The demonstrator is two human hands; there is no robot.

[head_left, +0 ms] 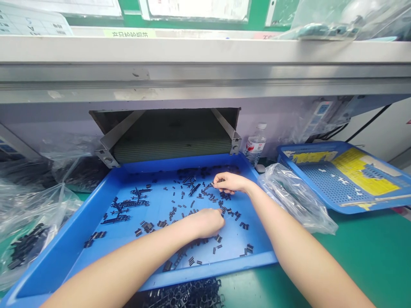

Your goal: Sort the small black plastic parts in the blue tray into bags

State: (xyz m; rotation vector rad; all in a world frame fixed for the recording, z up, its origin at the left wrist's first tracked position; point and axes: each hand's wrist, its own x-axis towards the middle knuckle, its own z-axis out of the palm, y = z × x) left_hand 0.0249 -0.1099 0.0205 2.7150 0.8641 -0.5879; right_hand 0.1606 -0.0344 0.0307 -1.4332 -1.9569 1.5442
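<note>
A big blue tray [80,239] lies in front of me, strewn with several small black plastic parts [180,205] and a few black sprue frames [123,207] at its left. My left hand [207,222] rests knuckles-up in the tray's middle, fingers curled under onto the parts; what they hold is hidden. My right hand [229,182] reaches to the far right of the tray, its fingertips pinched on a small black part [214,184].
A conveyor belt mouth [170,145] opens above the tray's far edge. A water bottle [256,145] stands to its right. Clear plastic bags [295,196] lie right and left [28,222]. A second perforated blue tray [340,179] sits far right. Black frames [186,295] pile under the near edge.
</note>
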